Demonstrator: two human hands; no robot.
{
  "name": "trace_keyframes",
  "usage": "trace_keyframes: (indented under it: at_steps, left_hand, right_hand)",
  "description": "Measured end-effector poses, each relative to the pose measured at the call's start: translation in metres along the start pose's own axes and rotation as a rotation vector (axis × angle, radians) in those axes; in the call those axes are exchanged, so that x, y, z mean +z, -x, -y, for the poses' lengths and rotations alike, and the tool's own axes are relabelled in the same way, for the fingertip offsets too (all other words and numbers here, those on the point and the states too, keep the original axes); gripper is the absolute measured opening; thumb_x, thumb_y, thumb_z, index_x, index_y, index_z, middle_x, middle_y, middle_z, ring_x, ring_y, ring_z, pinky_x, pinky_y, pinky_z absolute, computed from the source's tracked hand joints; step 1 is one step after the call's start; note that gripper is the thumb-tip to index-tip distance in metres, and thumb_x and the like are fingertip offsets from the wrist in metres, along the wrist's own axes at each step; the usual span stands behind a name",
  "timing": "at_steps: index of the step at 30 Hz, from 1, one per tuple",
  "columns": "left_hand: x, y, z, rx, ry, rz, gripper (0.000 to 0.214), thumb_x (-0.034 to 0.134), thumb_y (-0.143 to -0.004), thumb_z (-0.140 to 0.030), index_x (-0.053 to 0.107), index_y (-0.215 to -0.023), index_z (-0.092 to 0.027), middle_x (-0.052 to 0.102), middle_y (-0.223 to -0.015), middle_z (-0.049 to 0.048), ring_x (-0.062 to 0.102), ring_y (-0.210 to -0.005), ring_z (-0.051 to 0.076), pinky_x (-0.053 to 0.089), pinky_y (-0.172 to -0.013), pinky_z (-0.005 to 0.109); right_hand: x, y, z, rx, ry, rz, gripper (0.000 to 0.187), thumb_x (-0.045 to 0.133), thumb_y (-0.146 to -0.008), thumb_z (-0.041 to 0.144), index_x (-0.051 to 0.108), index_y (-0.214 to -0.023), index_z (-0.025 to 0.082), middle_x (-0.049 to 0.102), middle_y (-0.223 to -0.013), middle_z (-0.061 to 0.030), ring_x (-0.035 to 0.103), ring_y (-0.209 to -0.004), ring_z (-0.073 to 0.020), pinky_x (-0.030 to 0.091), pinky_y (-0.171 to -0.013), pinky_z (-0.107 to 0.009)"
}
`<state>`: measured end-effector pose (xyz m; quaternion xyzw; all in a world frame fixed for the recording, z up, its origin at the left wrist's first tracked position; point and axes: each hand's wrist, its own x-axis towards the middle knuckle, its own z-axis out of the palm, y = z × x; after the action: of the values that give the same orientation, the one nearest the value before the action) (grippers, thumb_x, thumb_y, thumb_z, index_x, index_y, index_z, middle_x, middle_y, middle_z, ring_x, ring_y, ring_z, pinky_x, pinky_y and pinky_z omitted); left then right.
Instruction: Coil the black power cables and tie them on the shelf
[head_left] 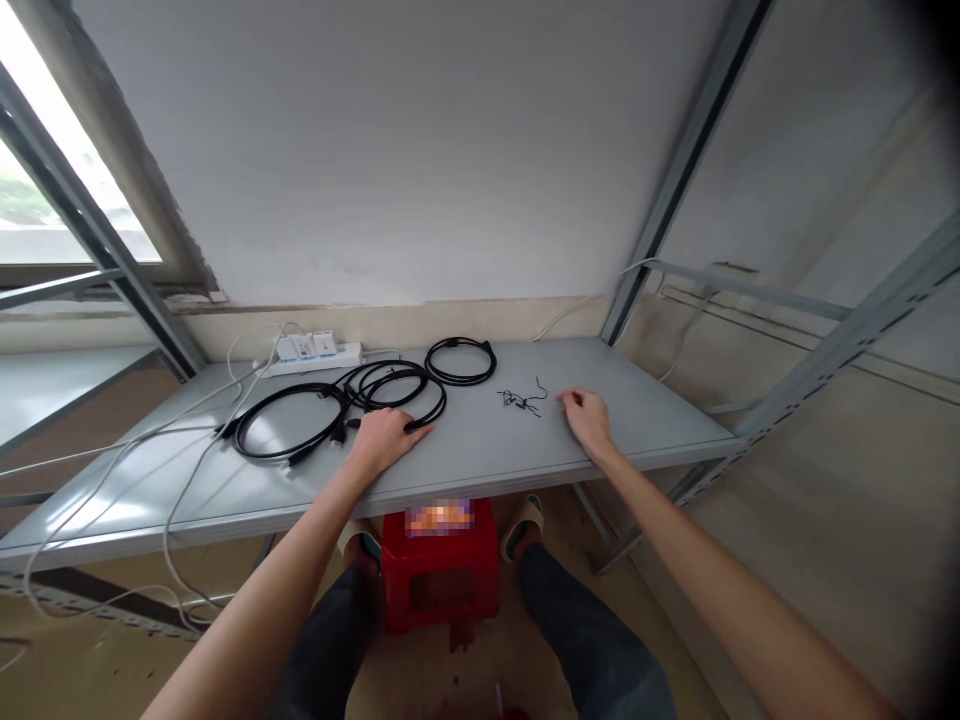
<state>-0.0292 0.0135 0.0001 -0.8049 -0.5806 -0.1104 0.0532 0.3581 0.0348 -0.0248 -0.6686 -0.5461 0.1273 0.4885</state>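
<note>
Clock read from the left hand, 12 toward the wall.

Left hand (382, 440) lies on the near side of the middle coil (441, 402), touching the black cable; whether the fingers pinch it or only rest, cannot tell. Right hand (586, 418) at 3, on the surface (480, 440), fingers curled in; nothing visible between them, but the tips are too small to be sure.

State, as judged: winding looks done. Left coil (264, 456) at 9 to 10, back coil (459, 381) between 1 and 2, middle one from 12 to 1, its loops overlapping and less tidy. The black ties (517, 401) lie loose between 2 and 3, near the right hand, on no coil; these look unused. Any binding on the coils: cannot tell.

Materials: cable smooth, round, springy-looking, in flat rings; plugs (337, 436) blocky, dark. Ties thin, wiry, kinked, in a tangle. Surface grey, smooth, glossy at 8 to 9. White plastic power strip (345, 354) at 11, boxy. Red stool (441, 550) at 5, below the edge, hard plastic, squarish.
</note>
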Motion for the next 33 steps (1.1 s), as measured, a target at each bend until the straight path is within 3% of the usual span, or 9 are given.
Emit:
trace_keyframes:
  at_steps: [5,8,10,14,18,22,24,29,33]
  left_hand:
    - [-0.001,0.002,0.001,-0.035,-0.058,-0.057,0.067,0.034,-0.104,-0.064,0.078,-0.083,-0.019,0.077,-0.084,0.0194,0.075,-0.091,0.036,0.046,-0.073,0.037]
    - [-0.002,0.003,0.001,-0.066,-0.058,-0.07,0.065,0.034,-0.104,-0.063,0.077,-0.083,-0.02,0.077,-0.085,0.019,0.074,-0.091,0.036,0.045,-0.074,0.038]
    - [-0.003,0.004,0.001,-0.084,-0.05,-0.087,0.059,0.036,-0.105,-0.059,0.076,-0.086,-0.02,0.077,-0.087,0.0179,0.074,-0.092,0.035,0.045,-0.074,0.037]
    - [-0.005,0.009,0.002,-0.122,-0.004,-0.161,0.05,0.038,-0.105,-0.054,0.073,-0.09,-0.022,0.077,-0.091,0.0149,0.073,-0.092,0.032,0.044,-0.076,0.036]
    - [-0.006,0.012,0.003,-0.147,0.039,-0.224,0.046,0.039,-0.106,-0.05,0.072,-0.091,-0.022,0.076,-0.091,0.0144,0.072,-0.095,0.03,0.044,-0.08,0.036]
    - [-0.007,0.012,0.004,-0.146,0.055,-0.229,0.038,0.043,-0.106,-0.043,0.073,-0.098,-0.021,0.077,-0.094,0.0145,0.071,-0.097,0.029,0.045,-0.083,0.036]
    - [-0.008,0.012,0.004,-0.157,0.051,-0.217,0.035,0.045,-0.105,-0.041,0.073,-0.098,-0.021,0.077,-0.095,0.0147,0.071,-0.098,0.03,0.045,-0.083,0.037]
    - [-0.011,0.011,0.003,-0.115,0.067,-0.214,0.034,0.046,-0.105,-0.04,0.072,-0.096,-0.02,0.077,-0.095,0.0151,0.072,-0.099,0.03,0.045,-0.083,0.037]
    - [-0.01,0.011,0.003,-0.103,0.065,-0.24,0.035,0.047,-0.106,-0.041,0.072,-0.093,-0.02,0.076,-0.091,0.0142,0.072,-0.094,0.029,0.045,-0.08,0.036]
  right_hand:
    - [-0.003,0.0,0.003,-0.033,0.04,-0.065,0.033,0.047,-0.087,0.034,0.072,-0.097,0.016,0.068,-0.076,-0.0071,0.059,-0.071,-0.0225,0.042,-0.074,-0.035]
    - [-0.004,0.008,0.017,-0.25,0.076,-0.19,0.031,0.042,-0.091,0.029,0.07,-0.1,0.017,0.068,-0.086,-0.01,0.06,-0.08,-0.0248,0.046,-0.082,-0.039]
    - [0.0,0.02,0.032,-0.448,0.088,-0.177,0.03,0.04,-0.096,0.027,0.069,-0.102,0.019,0.069,-0.095,-0.0118,0.061,-0.089,-0.0269,0.047,-0.089,-0.042]
    - [0.036,0.057,0.073,-0.723,0.12,0.078,0.033,0.04,-0.099,0.017,0.069,-0.113,0.023,0.07,-0.107,-0.0114,0.062,-0.103,-0.0284,0.049,-0.096,-0.044]
    - [0.105,0.085,0.116,-0.924,0.305,0.356,0.043,0.046,-0.093,0.006,0.065,-0.13,0.018,0.067,-0.12,-0.0152,0.059,-0.112,-0.0301,0.049,-0.096,-0.043]
    - [0.173,0.078,0.147,-0.941,0.316,0.429,0.044,0.045,-0.096,0.006,0.062,-0.135,0.018,0.058,-0.146,-0.015,0.052,-0.132,-0.0276,0.046,-0.106,-0.04]
    - [0.196,0.065,0.157,-0.939,0.327,0.47,0.035,0.045,-0.099,0.009,0.067,-0.125,0.017,0.063,-0.138,-0.0159,0.056,-0.127,-0.0263,0.047,-0.104,-0.039]
    - [0.217,0.025,0.172,-1.072,0.389,0.598,0.015,0.055,-0.1,0.018,0.069,-0.099,0.015,0.07,-0.105,-0.0139,0.062,-0.098,-0.025,0.049,-0.089,-0.037]
    - [0.22,-0.001,0.18,-1.049,0.306,0.777,0.002,0.07,-0.088,0.019,0.068,-0.086,0.018,0.07,-0.094,-0.0076,0.061,-0.082,-0.0208,0.049,-0.078,-0.033]
